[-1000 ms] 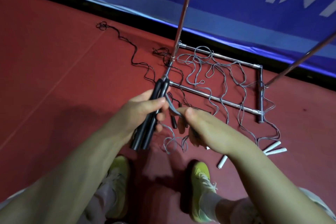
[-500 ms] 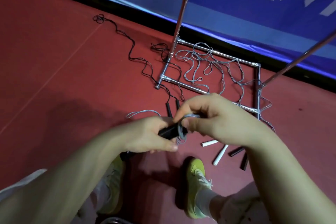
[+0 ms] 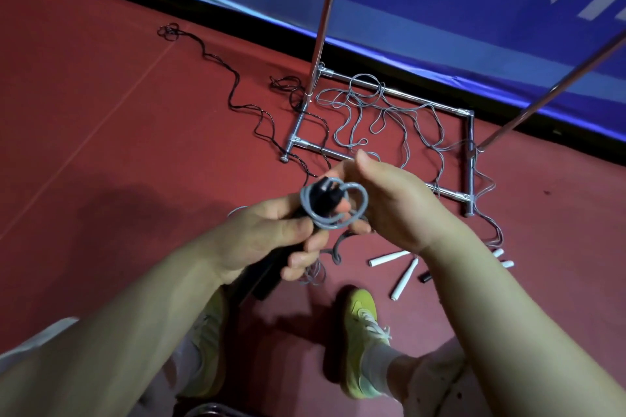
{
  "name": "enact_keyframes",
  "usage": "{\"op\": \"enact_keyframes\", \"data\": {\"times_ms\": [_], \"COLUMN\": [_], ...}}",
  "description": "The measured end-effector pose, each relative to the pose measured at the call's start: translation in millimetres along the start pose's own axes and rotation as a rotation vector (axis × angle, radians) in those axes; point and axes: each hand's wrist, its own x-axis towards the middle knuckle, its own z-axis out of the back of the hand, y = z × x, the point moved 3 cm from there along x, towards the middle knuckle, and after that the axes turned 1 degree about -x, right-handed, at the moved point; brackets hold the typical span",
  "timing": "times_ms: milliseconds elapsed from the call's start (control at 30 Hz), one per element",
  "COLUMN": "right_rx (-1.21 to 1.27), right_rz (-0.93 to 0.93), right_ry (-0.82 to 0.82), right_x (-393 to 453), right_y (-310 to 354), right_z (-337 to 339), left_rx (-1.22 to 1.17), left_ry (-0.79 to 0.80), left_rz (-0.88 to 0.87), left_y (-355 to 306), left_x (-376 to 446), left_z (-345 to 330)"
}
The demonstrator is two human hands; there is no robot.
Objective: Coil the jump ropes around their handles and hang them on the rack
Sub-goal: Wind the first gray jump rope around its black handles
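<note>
From the head view, at frame centre, our left hand (image 3: 267, 234) grips the black handles (image 3: 271, 276), and our right hand (image 3: 389, 203) pinches the grey rope (image 3: 333, 210) looped around their top. More rope (image 3: 389, 118) sprawls over the rack (image 3: 469, 159) base at upper right, and white handles (image 3: 404, 276) lie on the floor (image 3: 101, 145) below it.

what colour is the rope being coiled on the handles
Grey rope, wound round black handles; head view shows it best.

One head-worn, wide-angle view looks steeply down and forward. The hands sit close beneath it. The red floor (image 3: 101, 145) and rack base (image 3: 469, 152) lie farther off.
</note>
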Motion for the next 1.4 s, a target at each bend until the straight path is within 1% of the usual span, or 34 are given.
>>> {"op": "enact_keyframes", "data": {"times_ms": [67,167,267,367,467,567,700,967,1100,1167,1233,1267,1333,1400], "right_rx": [-0.091,-0.277,-0.378,-0.532,-0.648,-0.839,-1.0,-1.048,-1.044,-0.897,-0.703,-0.698,-0.891,-1.093], "right_rz": [0.056,0.146,0.175,0.22,0.227,0.245,0.259,0.14,0.092,-0.006,-0.188,-0.265,-0.33,-0.336], "right_ry": [-0.025,-0.098,-0.272,-0.42,-0.543,-0.658,-0.702,-0.609,-0.566,-0.45,-0.283,-0.199,-0.082,-0.052], "right_x": [-1,-1,2,4,4,1,0,8,7,6,3,0,-5,-9], "right_y": [1,4,2,-2,-7,-12,-14,-20,-13,-9,-8,-8,-7,-5], "right_z": [3,4,4,3,0,-4,-8,-13,-15,-9,-1,2,7,12], "left_rx": [-0.032,-0.033,-0.048,0.005,0.084,0.149,0.187,0.288,0.295,0.315,0.353,0.373,0.402,0.411], "left_ry": [-0.027,-0.091,-0.225,-0.368,-0.411,-0.435,-0.481,-0.68,-0.705,-0.715,-0.721,-0.73,-0.769,-0.818], "left_rz": [-0.041,-0.047,-0.033,-0.022,-0.042,-0.055,-0.073,-0.013,0.006,0.002,0.011,0.023,0.042,0.032], "left_y": [-5,-8,-11,-14,-16,-16,-17,-16,-16,-17,-15,-13,-10,-12], "left_x": [-2,-2,-3,-2,-1,1,1,0,0,0,1,2,2,1], "left_z": [4,6,6,6,7,8,6,12,14,16,19,20,26,33]}}
